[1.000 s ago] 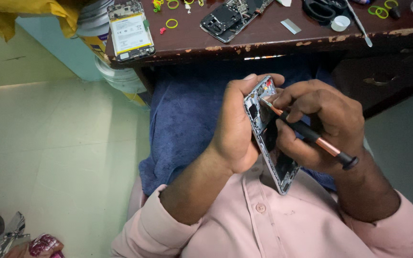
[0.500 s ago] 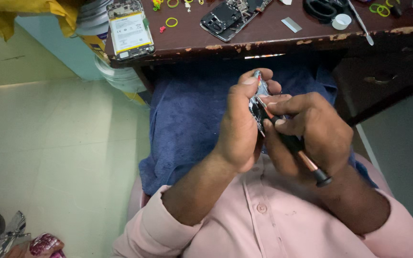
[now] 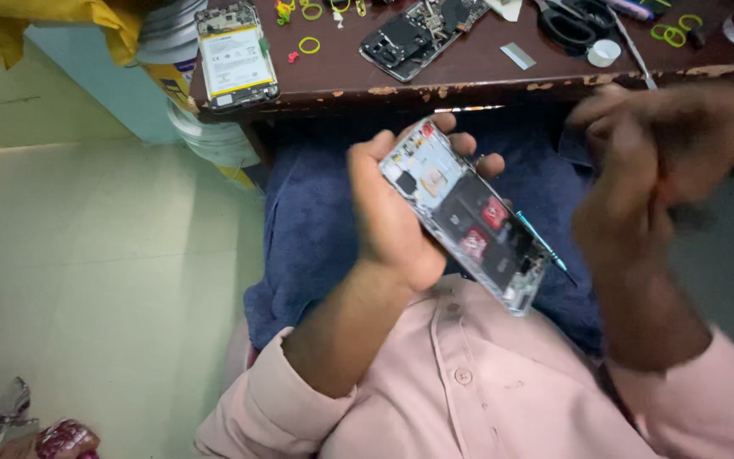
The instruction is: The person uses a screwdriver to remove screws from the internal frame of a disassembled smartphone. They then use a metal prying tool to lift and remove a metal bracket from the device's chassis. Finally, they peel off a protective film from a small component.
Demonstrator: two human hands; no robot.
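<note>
In the head view, an opened phone with its back cover off is held in the left hand, above the lap and just in front of the table edge. The hand is wrapped around one long side, the thumb laid along that edge near the top and the fingertips showing past the far edge. The phone is tilted, its top end pointing up and away towards the table, its lower end close to the chest of the pink shirt. Dark inner plates and two small red patches are seen on its exposed inside.

The right hand is raised beside the phone, apart from it, and is heavily blurred; whether its fingers are closed on anything cannot be told. A thin blue-tipped tool is seen just behind the lower right edge of the phone; what holds it cannot be made out.

A blue cloth is spread over the lap beneath the hands. On the dark brown table are laid another opened phone with a yellow-labelled battery, a stripped phone frame, black scissors, a small white roll and several yellow rings.
</note>
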